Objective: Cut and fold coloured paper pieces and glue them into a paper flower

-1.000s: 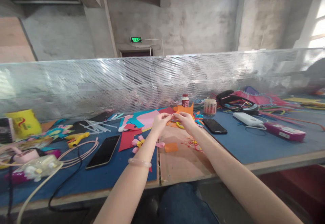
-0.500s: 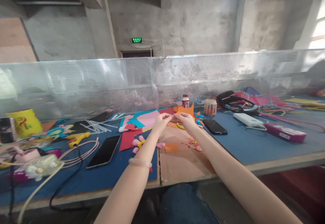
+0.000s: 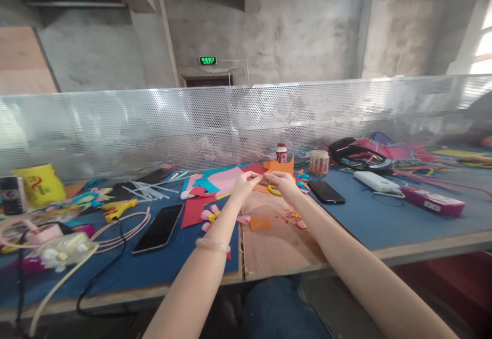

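Observation:
My left hand (image 3: pixel 245 184) and my right hand (image 3: pixel 282 182) meet above the middle of the table, fingertips pinched together on a small orange paper piece (image 3: pixel 264 179) that is mostly hidden between them. A pale bracelet (image 3: pixel 211 245) circles my left wrist. Under the hands lie pink, red and teal paper sheets (image 3: pixel 215 182), a pink and yellow paper flower (image 3: pixel 210 214) and an orange paper square (image 3: pixel 260 222) on a brown board (image 3: pixel 274 241).
Two black phones lie on the blue table, the left phone (image 3: pixel 158 228) and the right phone (image 3: pixel 326 192). A small red-capped bottle (image 3: pixel 281 153) and a jar (image 3: pixel 319 162) stand behind. Cables, a white power bank (image 3: pixel 375 181), a yellow bag (image 3: pixel 38 184) and a perforated metal screen (image 3: pixel 154 123) surround them.
The hands stay pinched together in nearly the same spot. The view has shifted very slightly.

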Demonstrator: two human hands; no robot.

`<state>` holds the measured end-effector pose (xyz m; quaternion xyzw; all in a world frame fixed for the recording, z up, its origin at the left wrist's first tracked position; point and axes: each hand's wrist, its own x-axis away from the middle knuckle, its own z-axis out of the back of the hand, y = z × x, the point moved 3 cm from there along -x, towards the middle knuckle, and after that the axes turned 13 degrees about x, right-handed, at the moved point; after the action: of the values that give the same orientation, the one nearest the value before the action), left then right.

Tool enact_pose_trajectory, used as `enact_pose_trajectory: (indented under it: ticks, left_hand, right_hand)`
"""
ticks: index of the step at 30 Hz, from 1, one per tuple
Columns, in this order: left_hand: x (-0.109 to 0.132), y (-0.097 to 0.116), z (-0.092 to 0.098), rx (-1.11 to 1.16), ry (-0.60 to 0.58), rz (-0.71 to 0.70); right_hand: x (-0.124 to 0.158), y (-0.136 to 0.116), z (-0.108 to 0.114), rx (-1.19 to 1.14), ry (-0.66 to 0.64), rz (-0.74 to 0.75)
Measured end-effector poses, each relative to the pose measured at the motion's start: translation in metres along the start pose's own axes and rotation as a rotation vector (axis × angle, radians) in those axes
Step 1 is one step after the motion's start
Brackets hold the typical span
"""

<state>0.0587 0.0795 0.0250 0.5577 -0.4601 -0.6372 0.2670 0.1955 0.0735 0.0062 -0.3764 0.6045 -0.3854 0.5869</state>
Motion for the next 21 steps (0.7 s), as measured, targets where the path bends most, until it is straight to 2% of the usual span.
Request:
enact_pose_trajectory:
  ticks: [9, 21]
  left_hand:
    - [-0.0018, -0.0036, 0.0026, -0.014, 0.009, 0.024]
    - [-0.0025, -0.0011, 0.0061, -0.026, 0.057, 0.032]
  right_hand:
    - [0.0023, -0.0026, 0.0001, 0.064, 0.046, 0.008]
    - [-0.0033, 0.0071, 0.0015, 0.072, -0.002, 0.017]
